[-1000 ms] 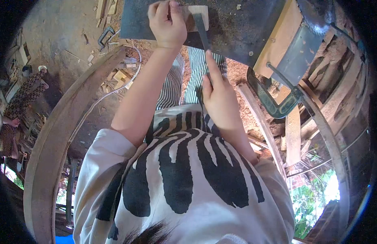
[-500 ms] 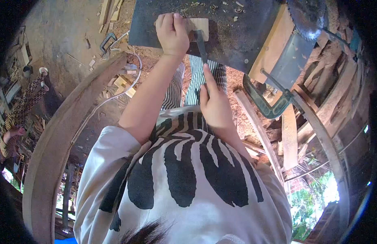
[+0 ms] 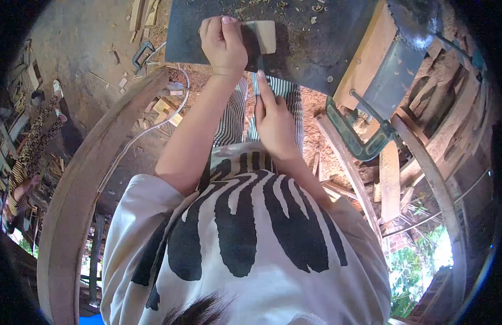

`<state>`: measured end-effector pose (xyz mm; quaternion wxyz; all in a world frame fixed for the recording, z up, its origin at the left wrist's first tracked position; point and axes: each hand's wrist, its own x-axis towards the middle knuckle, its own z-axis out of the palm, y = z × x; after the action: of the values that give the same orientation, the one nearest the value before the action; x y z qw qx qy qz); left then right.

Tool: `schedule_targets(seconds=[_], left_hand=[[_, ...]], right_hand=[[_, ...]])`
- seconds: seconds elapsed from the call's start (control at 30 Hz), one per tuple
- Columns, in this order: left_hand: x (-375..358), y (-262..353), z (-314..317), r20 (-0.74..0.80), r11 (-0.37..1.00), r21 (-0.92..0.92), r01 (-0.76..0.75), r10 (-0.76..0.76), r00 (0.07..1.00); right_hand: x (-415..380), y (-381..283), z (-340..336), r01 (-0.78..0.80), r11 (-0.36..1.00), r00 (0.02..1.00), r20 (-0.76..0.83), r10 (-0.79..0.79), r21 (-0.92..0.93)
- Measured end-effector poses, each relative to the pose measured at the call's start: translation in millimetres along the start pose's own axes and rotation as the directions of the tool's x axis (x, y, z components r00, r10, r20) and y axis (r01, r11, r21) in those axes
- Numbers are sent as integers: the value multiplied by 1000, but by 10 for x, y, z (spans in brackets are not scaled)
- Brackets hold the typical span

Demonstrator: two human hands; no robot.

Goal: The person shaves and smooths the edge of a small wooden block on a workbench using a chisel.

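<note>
My left hand (image 3: pixel 224 47) is closed over the left end of a small pale wooden block (image 3: pixel 267 37), pressing it on a dark tabletop (image 3: pixel 302 59). In my right hand (image 3: pixel 275 124) is a narrow, flat, dark-bladed tool (image 3: pixel 259 64), with the index finger stretched along it. The blade reaches up to the block, crossing it just right of my left hand. Its handle is mostly hidden in my palm, and I cannot make out its exact kind.
Wood shavings (image 3: pixel 317 8) lie on the tabletop. To the right are a circular saw blade (image 3: pixel 416 21), a green G-clamp (image 3: pixel 364 146) and stacked timber (image 3: pixel 448 124). A curved wooden beam (image 3: pixel 72 179) is at left, with a white cable (image 3: pixel 137 135). Another person (image 3: pixel 37 135) is far left.
My right hand and the tool have moved up and left, bringing the blade farther across the block. My left hand keeps its grip. The whole view has shifted slightly.
</note>
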<state>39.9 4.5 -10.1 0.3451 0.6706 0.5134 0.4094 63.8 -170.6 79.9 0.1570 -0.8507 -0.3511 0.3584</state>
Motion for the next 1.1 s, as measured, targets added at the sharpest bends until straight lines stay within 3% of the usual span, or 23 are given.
schedule_targets(seconds=[0.13,0.2,0.4,0.57,0.63,0.77,1.0,1.1], left_hand=[[-3,42,-3,-14,994,-90,58,-59,998],[5,38,-15,-6,998,-67,21,-21,1000],[-8,5,-14,3,999,-38,-26,26,1000],[4,-42,6,-5,997,-41,-69,69,998],[-6,-33,0,24,999,-46,-5,6,1000],[-17,-16,9,5,999,-31,-28,28,1000],[-17,-72,25,-55,996,-56,-66,63,996],[-31,-53,15,-47,997,-71,-33,30,998]], right_hand=[[-300,146,79,-3,1000,1000,1,3,25],[-381,156,59,23,997,1000,-8,-23,70],[-18,-28,15,25,998,999,-42,-27,-49],[-428,196,100,36,999,997,-63,-35,24],[-285,73,53,26,999,998,-52,-25,19],[74,-43,41,48,998,996,-77,-50,-30],[-319,-22,-29,-38,999,998,53,39,-16],[-4,-124,-37,36,999,999,-4,-36,9]])
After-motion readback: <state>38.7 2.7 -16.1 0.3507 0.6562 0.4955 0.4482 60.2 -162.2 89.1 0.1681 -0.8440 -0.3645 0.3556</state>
